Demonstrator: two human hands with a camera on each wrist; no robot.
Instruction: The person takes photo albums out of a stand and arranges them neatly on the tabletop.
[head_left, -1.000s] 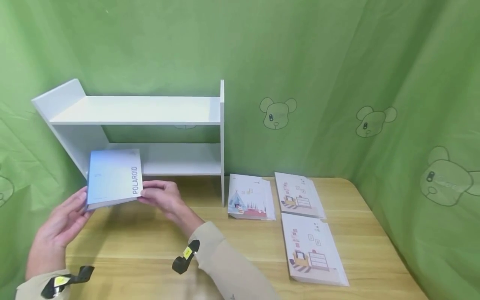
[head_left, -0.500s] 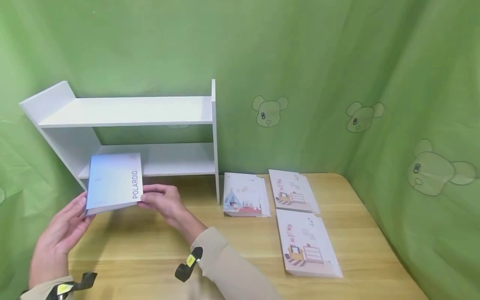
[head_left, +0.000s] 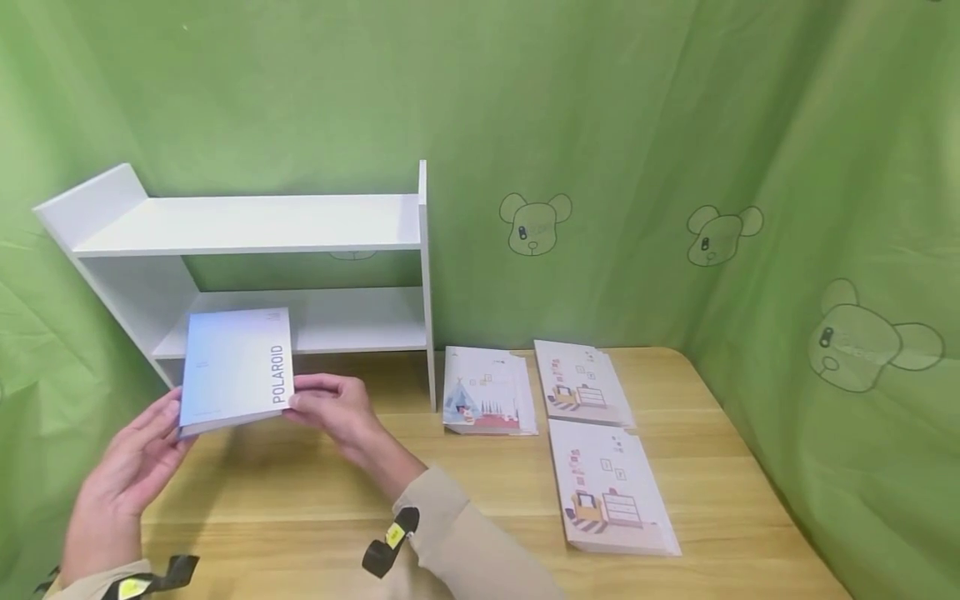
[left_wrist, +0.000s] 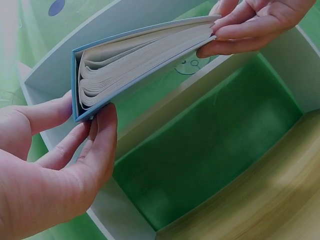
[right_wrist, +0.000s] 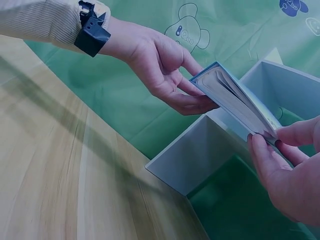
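Observation:
A book (head_left: 236,367) with a pale blue-to-white cover lettered "POLAROID" is held up in front of the lower shelf of a white bookshelf (head_left: 247,223). My left hand (head_left: 127,475) grips its lower left corner at the blue spine. In the left wrist view, that hand's thumb lies at the spine and its fingers (left_wrist: 102,145) reach beneath the book. My right hand (head_left: 341,412) pinches the book's lower right corner, thumb on the cover. The right wrist view shows the book's page ends between the left hand (right_wrist: 165,70) and the right hand (right_wrist: 295,180).
On the wooden table (head_left: 360,517), right of the shelf, lie a book with a tent picture (head_left: 487,392) and two books with a chair-and-drawers picture, a far one (head_left: 581,383) and a near one (head_left: 611,487). A green curtain (head_left: 637,125) hangs behind and along both sides.
The head view has shifted slightly. Both hands have moved the book a little to the right and toward me relative to the shelf, keeping their grip. The books on the table stay put.

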